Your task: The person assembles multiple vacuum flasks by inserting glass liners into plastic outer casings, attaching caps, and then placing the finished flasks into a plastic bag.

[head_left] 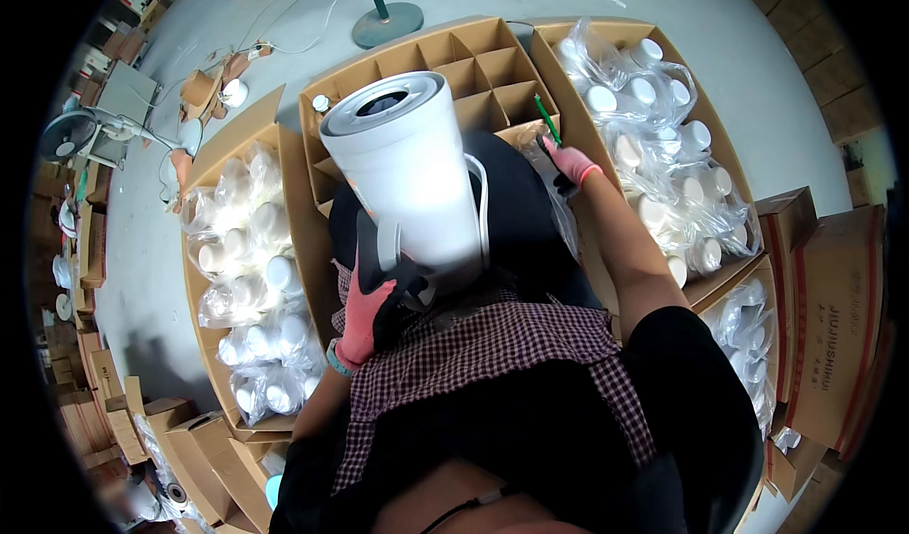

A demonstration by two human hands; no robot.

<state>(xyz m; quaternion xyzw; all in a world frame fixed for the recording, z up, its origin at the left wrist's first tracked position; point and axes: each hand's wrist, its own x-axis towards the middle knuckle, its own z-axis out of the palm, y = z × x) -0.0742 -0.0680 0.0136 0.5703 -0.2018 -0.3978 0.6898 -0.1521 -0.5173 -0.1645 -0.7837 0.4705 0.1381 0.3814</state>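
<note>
A large white cylindrical appliance body [421,188] rests on my lap, tilted, its grey-rimmed round end with a dark central opening facing up and away. My left hand [374,307], in a pink and black glove, is closed round the grey handle on its left side. A white cord or strap [482,203] runs down its right side. Out to the right, my gloved right hand [571,165] is closed on a thin green stick-like tool [546,117], whose exact kind I cannot make out. That hand is beside the inner edge of the right box, apart from the appliance.
A divided cardboard box [445,51] stands ahead of me. The left carton [308,250] and right carton [592,117] hold several bagged white-capped pieces. A green stand base [388,25] is beyond, a fan [71,136] far left. Closed cartons [833,316] stand at right.
</note>
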